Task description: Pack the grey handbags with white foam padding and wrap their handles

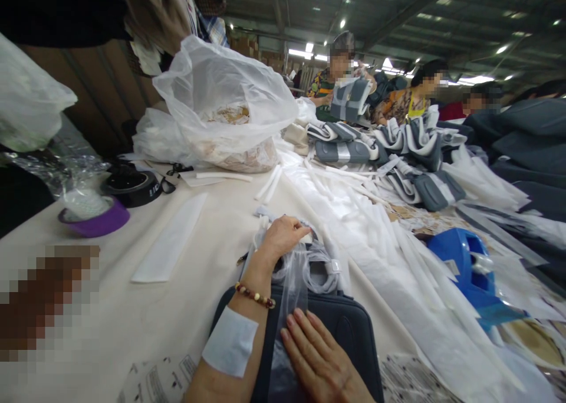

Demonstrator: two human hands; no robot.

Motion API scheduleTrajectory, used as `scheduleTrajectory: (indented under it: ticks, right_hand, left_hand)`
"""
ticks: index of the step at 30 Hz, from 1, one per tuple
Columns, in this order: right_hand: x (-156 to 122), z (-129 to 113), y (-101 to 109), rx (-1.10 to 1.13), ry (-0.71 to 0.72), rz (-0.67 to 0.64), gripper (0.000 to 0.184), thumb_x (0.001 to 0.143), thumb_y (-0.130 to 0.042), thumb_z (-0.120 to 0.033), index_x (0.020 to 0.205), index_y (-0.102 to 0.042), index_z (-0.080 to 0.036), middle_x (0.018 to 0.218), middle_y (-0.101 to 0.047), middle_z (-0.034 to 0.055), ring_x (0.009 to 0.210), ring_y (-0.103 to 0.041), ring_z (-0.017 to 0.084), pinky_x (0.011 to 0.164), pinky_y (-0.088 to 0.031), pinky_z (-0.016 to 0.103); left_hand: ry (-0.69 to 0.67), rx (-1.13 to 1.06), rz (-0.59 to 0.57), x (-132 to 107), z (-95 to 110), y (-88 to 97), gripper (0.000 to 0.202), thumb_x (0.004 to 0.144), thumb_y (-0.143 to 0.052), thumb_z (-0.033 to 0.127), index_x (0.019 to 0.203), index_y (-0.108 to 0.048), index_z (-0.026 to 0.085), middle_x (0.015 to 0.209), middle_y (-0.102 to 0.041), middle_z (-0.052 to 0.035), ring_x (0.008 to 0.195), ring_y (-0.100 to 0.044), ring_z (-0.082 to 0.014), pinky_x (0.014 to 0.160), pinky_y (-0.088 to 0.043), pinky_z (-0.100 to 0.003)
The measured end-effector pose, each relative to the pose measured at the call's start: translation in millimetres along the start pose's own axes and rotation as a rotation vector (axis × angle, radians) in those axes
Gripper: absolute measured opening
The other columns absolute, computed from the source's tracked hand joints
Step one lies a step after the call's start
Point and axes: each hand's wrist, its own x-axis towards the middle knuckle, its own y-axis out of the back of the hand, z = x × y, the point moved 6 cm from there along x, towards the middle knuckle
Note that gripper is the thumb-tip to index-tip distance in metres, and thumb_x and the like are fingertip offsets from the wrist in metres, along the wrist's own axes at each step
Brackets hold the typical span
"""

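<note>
In front of me lies a dark blue-grey padded case (347, 326), with a bundle of clear tubing (325, 270) at its far end. A translucent plastic strip (294, 285) runs lengthwise over it. My left hand (283, 238) reaches to the far end, its fingers bent together at the strip's top; the fingertips are partly hidden. Flat on the near part of the strip, my right hand (321, 353) presses with its fingers stretched out. A pale square patch (232, 341) lies on my left forearm, below a bead bracelet (254, 295).
Left stand a purple tape roll (99, 219) and a black tape roll (132, 187). A white strip (172, 238) lies nearer. Behind is a large plastic bag (230, 137). Right are a blue tape dispenser (462, 261) and plastic sheets (384, 285). Several people work beyond folded grey pieces (345, 151).
</note>
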Motion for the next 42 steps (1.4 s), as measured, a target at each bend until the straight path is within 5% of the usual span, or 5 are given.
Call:
scheduleTrajectory:
  ticks: [5,15,26,34,42]
  right_hand:
    - [-7.2,-0.7,-5.0,0.083,-0.030,-0.066,0.038,0.092,-0.036,-0.014,0.122,-0.058,-0.008,0.126,-0.060,0.0099,0.119,-0.054,0.025,0.093,-0.053,0.037]
    - [-10.7,-3.7,-8.8,0.260,-0.164,-0.020,0.047,0.084,-0.043,-0.011,0.129,-0.050,-0.003,0.130,-0.056,0.0152,0.127,-0.046,0.026,0.104,-0.044,0.043]
    - [-26.0,-14.8,18.3,0.374,-0.135,-0.100,0.042,0.087,-0.043,-0.011,0.128,-0.052,-0.004,0.133,-0.054,0.0149,0.128,-0.044,0.026,0.105,-0.042,0.046]
    - [-32.7,-27.0,22.3,0.221,-0.048,-0.217,0.045,0.091,-0.043,-0.012,0.135,-0.043,-0.002,0.138,-0.047,0.0184,0.129,-0.042,0.029,0.103,-0.045,0.046]
    - [-21.9,-30.0,26.7,0.151,0.033,-0.207,0.047,0.089,-0.043,-0.014,0.134,-0.041,0.002,0.130,-0.052,0.0247,0.124,-0.047,0.032,0.099,-0.046,0.048]
  left_hand:
    - [-0.114,0.057,0.122,-27.8,26.7,17.3,0.018,0.084,-0.054,0.027,0.084,-0.067,0.015,0.077,-0.068,-0.0042,0.073,-0.060,-0.0167,0.072,-0.046,-0.027]
    - [-0.846,0.548,0.182,-193.6,14.1,-9.5,0.049,0.084,-0.031,0.001,0.129,-0.048,0.009,0.119,-0.063,-0.0145,0.120,-0.052,-0.0225,0.098,-0.048,-0.038]
    - [-0.811,0.746,-0.005,-210.2,8.5,-19.6,0.044,0.088,-0.044,0.016,0.131,-0.044,0.005,0.132,-0.053,-0.0188,0.131,-0.040,-0.0300,0.102,-0.045,-0.044]
    - [-0.726,0.743,-0.210,-220.0,5.3,-20.9,0.100,0.067,-0.065,0.065,0.139,-0.032,0.004,0.141,-0.038,-0.0272,0.135,-0.029,-0.0387,0.107,-0.032,-0.053]
    - [-0.607,0.816,-0.275,-220.7,7.3,-27.5,0.107,0.058,-0.076,0.054,0.140,-0.031,0.003,0.144,-0.032,-0.0287,0.136,-0.024,-0.0412,0.108,-0.026,-0.056]
